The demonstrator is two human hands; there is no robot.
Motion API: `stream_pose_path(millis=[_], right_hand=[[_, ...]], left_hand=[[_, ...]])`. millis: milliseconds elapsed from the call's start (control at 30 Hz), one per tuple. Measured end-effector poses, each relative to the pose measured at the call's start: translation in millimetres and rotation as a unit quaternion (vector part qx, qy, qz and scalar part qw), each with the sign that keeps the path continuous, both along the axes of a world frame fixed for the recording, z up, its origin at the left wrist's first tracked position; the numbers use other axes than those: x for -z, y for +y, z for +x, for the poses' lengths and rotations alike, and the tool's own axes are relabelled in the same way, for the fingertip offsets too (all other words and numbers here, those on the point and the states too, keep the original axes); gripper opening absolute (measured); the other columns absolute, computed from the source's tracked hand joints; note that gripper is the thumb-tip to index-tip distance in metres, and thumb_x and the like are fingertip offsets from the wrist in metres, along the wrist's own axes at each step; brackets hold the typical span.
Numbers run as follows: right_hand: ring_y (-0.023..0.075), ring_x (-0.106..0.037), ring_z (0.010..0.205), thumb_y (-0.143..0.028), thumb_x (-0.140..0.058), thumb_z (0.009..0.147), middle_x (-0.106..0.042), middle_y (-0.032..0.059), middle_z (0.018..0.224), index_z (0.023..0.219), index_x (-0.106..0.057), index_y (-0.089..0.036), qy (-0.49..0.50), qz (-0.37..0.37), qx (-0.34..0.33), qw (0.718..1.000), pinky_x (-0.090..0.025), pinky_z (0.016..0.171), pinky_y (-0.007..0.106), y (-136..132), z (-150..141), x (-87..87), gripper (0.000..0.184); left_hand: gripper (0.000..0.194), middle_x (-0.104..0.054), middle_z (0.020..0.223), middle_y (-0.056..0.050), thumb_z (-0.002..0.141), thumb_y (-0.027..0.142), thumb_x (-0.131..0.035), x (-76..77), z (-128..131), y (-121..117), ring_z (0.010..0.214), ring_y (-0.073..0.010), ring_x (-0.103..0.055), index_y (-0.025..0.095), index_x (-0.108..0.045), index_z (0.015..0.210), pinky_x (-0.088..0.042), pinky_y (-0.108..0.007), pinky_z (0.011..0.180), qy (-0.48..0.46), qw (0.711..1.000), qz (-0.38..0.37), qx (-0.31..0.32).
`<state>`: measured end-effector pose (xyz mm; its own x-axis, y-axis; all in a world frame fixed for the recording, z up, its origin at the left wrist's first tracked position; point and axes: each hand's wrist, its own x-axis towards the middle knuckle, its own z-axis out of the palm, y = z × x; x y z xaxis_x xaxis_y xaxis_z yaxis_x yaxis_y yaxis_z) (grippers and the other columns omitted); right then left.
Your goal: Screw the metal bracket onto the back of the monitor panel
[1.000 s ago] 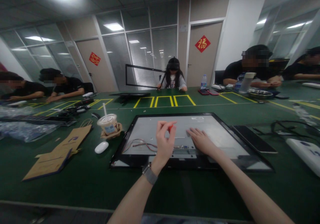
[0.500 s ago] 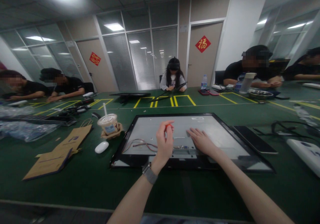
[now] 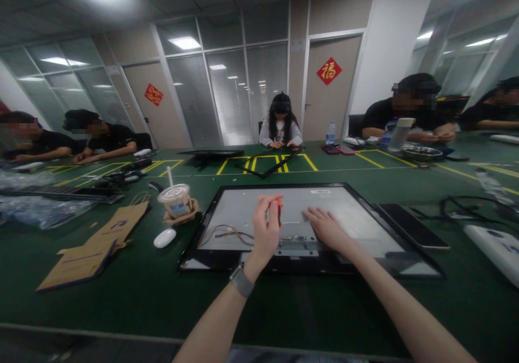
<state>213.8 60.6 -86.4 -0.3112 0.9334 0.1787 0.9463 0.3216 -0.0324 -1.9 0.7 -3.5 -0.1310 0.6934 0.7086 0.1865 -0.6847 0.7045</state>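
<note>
In front of me a display panel (image 3: 243, 203) lies flat on the green table, grey metal back up with a black border. My left hand (image 3: 265, 225), with a watch at the wrist, is closed around a screwdriver (image 3: 279, 206) with an orange and black handle. It is held over the panel's connector strip (image 3: 299, 240); its tip is hidden. My right hand (image 3: 326, 227) rests flat on the panel, fingers stretched out, just right of the strip. Thin cables (image 3: 227, 231) run across the panel left of my left hand.
Left of the panel are a drink cup (image 3: 175, 200) in a cardboard holder, a white mouse (image 3: 164, 238) and a brown paper bag (image 3: 97, 244). A black phone (image 3: 411, 225) lies to the right, near a white device (image 3: 497, 249). Across the table a person holds a thin black frame (image 3: 263, 175).
My left hand has turned slightly, showing more of the screwdriver handle. My right hand stays put. The person across has lowered the black frame onto the table.
</note>
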Motion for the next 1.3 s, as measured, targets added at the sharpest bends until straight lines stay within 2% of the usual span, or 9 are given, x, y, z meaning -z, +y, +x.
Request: stream_pose_path(millis=[100, 233, 300, 500, 667, 767, 867, 1067, 1300], right_hand=[[0.0325, -0.042, 0.140, -0.023, -0.025, 0.100, -0.044, 0.0143, 0.154, 0.147, -0.047, -0.021, -0.003, -0.007, 0.004, 1.000, -0.036, 0.109, 0.056, 0.3, -0.2, 0.0, 0.052], [0.0331, -0.042, 0.140, -0.023, -0.026, 0.100, -0.044, 0.0142, 0.154, 0.147, -0.048, -0.021, -0.003, -0.010, 0.007, 1.000, -0.036, 0.109, 0.056, -0.7, -1.3, -1.6, 0.051], [0.0328, -0.042, 0.140, -0.022, -0.027, 0.099, -0.045, 0.0145, 0.153, 0.146, -0.048, -0.021, 0.000, -0.006, 0.006, 1.000, -0.036, 0.109, 0.056, -1.3, -1.4, -2.2, 0.051], [0.0329, -0.041, 0.140, -0.021, -0.024, 0.099, -0.044, 0.0155, 0.153, 0.147, -0.047, -0.018, -0.005, -0.009, 0.004, 1.000, -0.036, 0.110, 0.057, -2.1, -2.2, -4.3, 0.053], [0.0338, -0.043, 0.139, -0.020, -0.026, 0.099, -0.045, 0.0155, 0.153, 0.146, -0.048, -0.019, -0.014, -0.008, 0.002, 1.000, -0.037, 0.109, 0.057, -2.6, -3.6, -5.9, 0.052], [0.0336, -0.043, 0.139, -0.021, -0.027, 0.099, -0.045, 0.0149, 0.153, 0.147, -0.047, -0.020, -0.010, -0.006, 0.004, 1.000, -0.036, 0.109, 0.057, -2.0, -3.7, -4.3, 0.052], [0.0333, -0.042, 0.139, -0.022, -0.027, 0.099, -0.045, 0.0146, 0.153, 0.147, -0.047, -0.021, 0.000, -0.001, 0.006, 1.000, -0.036, 0.109, 0.057, -1.0, -3.1, -1.5, 0.052], [0.0319, -0.041, 0.140, -0.024, -0.027, 0.100, -0.045, 0.0130, 0.153, 0.147, -0.047, -0.023, 0.003, -0.001, 0.007, 1.000, -0.035, 0.110, 0.056, -1.7, -2.9, -1.8, 0.051], [0.0328, -0.040, 0.141, -0.022, -0.030, 0.100, -0.043, 0.0147, 0.154, 0.147, -0.047, -0.020, 0.004, -0.017, 0.012, 1.000, -0.033, 0.112, 0.055, -5.9, -5.5, -9.1, 0.050]], left_hand=[[0.029, -0.063, 0.088, -0.005, 0.102, 0.030, -0.040, 0.1, 1.3, -0.4, 0.083, -0.0166, -0.061, 0.018, -0.066, 0.098, -0.048, -0.029, 0.077, -0.027, 0.999, -0.014, 0.027], [0.020, -0.058, 0.089, -0.005, 0.093, 0.034, -0.059, -1.5, 2.8, -0.7, 0.084, -0.0173, -0.058, 0.019, -0.068, 0.084, -0.048, -0.030, 0.079, -0.010, 0.999, 0.021, -0.032], [0.019, -0.056, 0.087, -0.004, 0.091, 0.034, -0.062, -2.7, 2.5, -0.5, 0.082, -0.0169, -0.057, 0.019, -0.069, 0.082, -0.048, -0.029, 0.078, -0.002, 0.999, 0.026, -0.048], [0.029, -0.065, 0.089, -0.006, 0.101, 0.036, -0.043, -1.8, 1.7, -0.1, 0.081, -0.0161, -0.064, 0.018, -0.066, 0.099, -0.050, -0.029, 0.076, -0.029, 0.999, -0.030, 0.019], [0.038, -0.070, 0.094, -0.009, 0.102, 0.041, -0.038, 1.3, 3.9, -3.5, 0.089, -0.0192, -0.067, 0.017, -0.067, 0.100, -0.052, -0.032, 0.082, -0.036, 0.998, -0.035, 0.040], [0.038, -0.071, 0.100, -0.010, 0.102, 0.040, -0.037, 3.0, 4.4, -4.8, 0.094, -0.0200, -0.065, 0.018, -0.068, 0.102, -0.051, -0.033, 0.085, -0.008, 0.999, -0.021, 0.031], [0.029, -0.070, 0.095, -0.008, 0.100, 0.037, -0.045, 4.1, 4.0, -2.9, 0.085, -0.0183, -0.064, 0.018, -0.067, 0.103, -0.052, -0.032, 0.079, 0.004, 1.000, -0.013, 0.013], [0.014, -0.058, 0.083, -0.003, 0.092, 0.031, -0.062, 1.6, 2.6, -0.3, 0.079, -0.0163, -0.057, 0.019, -0.068, 0.087, -0.048, -0.029, 0.076, 0.030, 0.996, 0.061, -0.057], [0.026, -0.055, 0.090, -0.005, 0.097, 0.037, -0.052, 1.4, 1.8, -3.2, 0.082, -0.0178, -0.054, 0.022, -0.073, 0.098, -0.049, -0.030, 0.075, 0.030, 0.996, 0.039, -0.080]])
